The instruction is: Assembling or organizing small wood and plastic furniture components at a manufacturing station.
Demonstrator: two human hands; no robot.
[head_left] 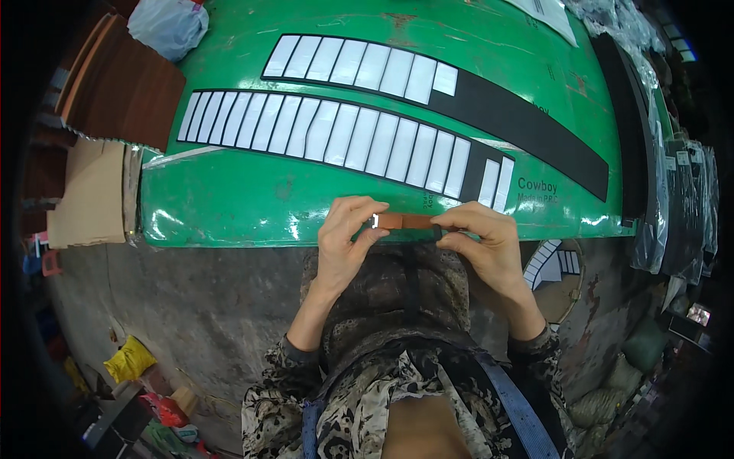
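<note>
Between my two hands, just over the table's near edge, a short orange-brown strip (407, 221) is stretched level. My left hand (344, 239) pinches its left end, where a small white piece shows at the fingertips. At the other end, the thumb and fingers of my right hand (483, 239) are closed on the strip and on a small dark piece. Beyond my hands lies a long black strip (472, 170) bearing a row of white rectangles. Behind it, a second black strip (527, 122) has white rectangles over its left part only.
The green table (229, 214) carries a white plastic bag (168, 27) at the far left. Brown boards (126, 84) and cardboard (92, 187) stand on the left. Plastic-wrapped dark panels (677, 206) line the right. A round container (562, 298) and yellow bag (130, 359) are lower down.
</note>
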